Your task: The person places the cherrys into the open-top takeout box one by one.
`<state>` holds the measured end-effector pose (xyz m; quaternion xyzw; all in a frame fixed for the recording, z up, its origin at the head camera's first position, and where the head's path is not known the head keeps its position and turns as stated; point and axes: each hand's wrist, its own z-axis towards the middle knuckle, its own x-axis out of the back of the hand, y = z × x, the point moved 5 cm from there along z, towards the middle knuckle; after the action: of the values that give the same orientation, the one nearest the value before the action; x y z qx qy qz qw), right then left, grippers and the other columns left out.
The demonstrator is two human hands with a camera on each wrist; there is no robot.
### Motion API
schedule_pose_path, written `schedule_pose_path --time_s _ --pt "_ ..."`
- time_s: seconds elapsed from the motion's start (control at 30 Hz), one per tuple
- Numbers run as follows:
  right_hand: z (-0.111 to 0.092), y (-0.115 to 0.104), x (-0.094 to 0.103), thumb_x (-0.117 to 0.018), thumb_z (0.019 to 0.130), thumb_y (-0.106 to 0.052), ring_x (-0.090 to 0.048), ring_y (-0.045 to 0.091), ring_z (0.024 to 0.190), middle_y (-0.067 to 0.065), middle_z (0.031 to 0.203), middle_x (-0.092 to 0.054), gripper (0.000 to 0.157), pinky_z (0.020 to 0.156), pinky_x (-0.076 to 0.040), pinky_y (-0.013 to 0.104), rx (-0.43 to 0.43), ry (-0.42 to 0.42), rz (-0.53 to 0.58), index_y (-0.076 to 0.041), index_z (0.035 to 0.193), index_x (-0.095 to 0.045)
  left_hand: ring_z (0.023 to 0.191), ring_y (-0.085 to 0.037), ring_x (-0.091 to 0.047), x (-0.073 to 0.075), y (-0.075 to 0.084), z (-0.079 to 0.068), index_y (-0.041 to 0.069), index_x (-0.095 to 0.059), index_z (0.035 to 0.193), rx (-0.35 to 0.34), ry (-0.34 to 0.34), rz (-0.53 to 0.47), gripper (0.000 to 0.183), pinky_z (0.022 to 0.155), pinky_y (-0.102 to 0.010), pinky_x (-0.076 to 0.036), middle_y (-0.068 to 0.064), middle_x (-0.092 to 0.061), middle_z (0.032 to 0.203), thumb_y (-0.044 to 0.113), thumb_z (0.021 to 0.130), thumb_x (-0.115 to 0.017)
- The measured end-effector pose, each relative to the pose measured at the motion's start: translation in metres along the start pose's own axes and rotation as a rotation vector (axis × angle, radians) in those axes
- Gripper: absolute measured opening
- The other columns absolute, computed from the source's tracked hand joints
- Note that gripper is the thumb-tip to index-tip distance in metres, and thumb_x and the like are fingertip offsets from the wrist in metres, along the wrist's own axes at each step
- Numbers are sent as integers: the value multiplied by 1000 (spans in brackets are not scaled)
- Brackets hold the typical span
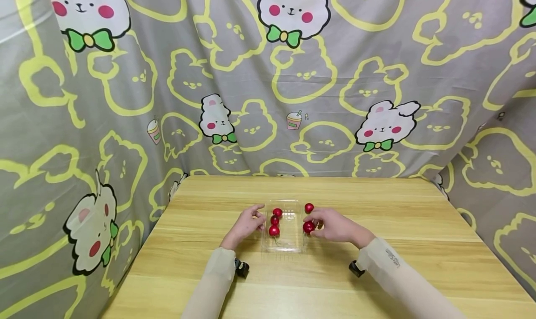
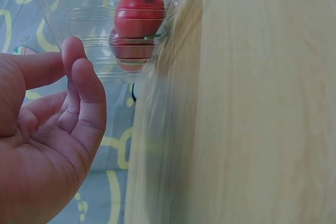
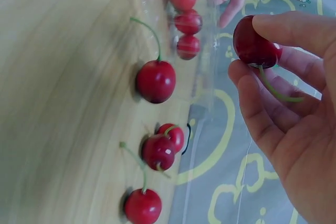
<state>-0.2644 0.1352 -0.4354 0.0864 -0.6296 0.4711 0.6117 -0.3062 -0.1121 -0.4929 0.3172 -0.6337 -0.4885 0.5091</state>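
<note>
My right hand (image 1: 335, 224) pinches a dark red cherry (image 3: 254, 43) between thumb and fingers, its green stem hanging toward the palm. It is close to the right side of a clear plastic box (image 1: 291, 249). At the box's left wall is my left hand (image 1: 248, 222), its fingertips (image 2: 88, 80) overlapping the plastic in the left wrist view. Inside the box, three red cherries line the left side; the front cherry (image 1: 274, 230) has its stem toward me. One loose cherry (image 1: 309, 208) lies just past my right fingers.
In the right wrist view, several stemmed cherries lie on the wooden table (image 1: 377, 282), among them a red cherry (image 3: 156, 81) by the box, a dark cherry (image 3: 158, 152) and another cherry (image 3: 143, 206). A grey patterned curtain (image 1: 251, 77) surrounds the table's back and sides.
</note>
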Motion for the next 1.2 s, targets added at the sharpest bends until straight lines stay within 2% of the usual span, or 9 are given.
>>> schedule_pose_path --time_s 0.3,0.53,0.77,0.9,1.0,1.13,1.2 --pt "16 -10 -5 -73 83 -14 -58 5 79 -9 89 -58 30 69 -52 23 14 -10 14 -10 112 -68 66 -16 -60 0 0 -1 -3 -39 141 2 0 2 48 64 -31 -56 -14 -56 89 3 95 -54" --pt "28 -20 -13 -73 82 -13 -59 9 80 -5 98 -63 30 69 -51 24 10 -24 30 -6 111 -67 65 -15 -60 0 -1 0 -5 -37 141 1 -2 1 49 63 -30 -56 -12 -56 88 3 95 -54" --pt "40 -21 -28 -74 81 -12 -59 9 82 -7 95 -64 27 70 -51 23 -15 -40 62 -8 107 -67 65 -16 -61 0 1 0 -6 -37 141 -1 5 4 49 62 -30 -56 -13 -56 88 2 95 -53" --pt "46 -22 -35 -75 80 -13 -60 9 81 -5 95 -65 24 71 -53 24 25 -48 55 -9 104 -69 66 -22 -62 0 1 1 -8 -37 140 -17 0 -5 49 62 -32 -56 -18 -56 90 2 95 -54" --pt "49 -24 -40 -75 80 -11 -61 13 81 -2 97 -64 25 71 -54 26 50 -58 69 -7 104 -69 71 -33 -62 0 12 -5 -11 -36 139 -25 -11 -18 49 66 -39 -57 -25 -56 93 -1 95 -53" --pt "52 -21 -47 -75 79 -10 -61 14 80 0 99 -63 27 70 -53 22 66 -60 46 -6 105 -69 68 -27 -62 0 13 -6 -10 -36 139 -23 -7 -13 48 65 -36 -57 -22 -56 91 -1 94 -52" --pt "53 -20 -51 -75 79 -10 -60 10 80 0 99 -63 28 70 -51 19 68 -62 32 -6 105 -69 65 -19 -61 0 5 -2 -8 -37 139 -21 4 -6 48 62 -31 -56 -17 -56 88 0 94 -54"
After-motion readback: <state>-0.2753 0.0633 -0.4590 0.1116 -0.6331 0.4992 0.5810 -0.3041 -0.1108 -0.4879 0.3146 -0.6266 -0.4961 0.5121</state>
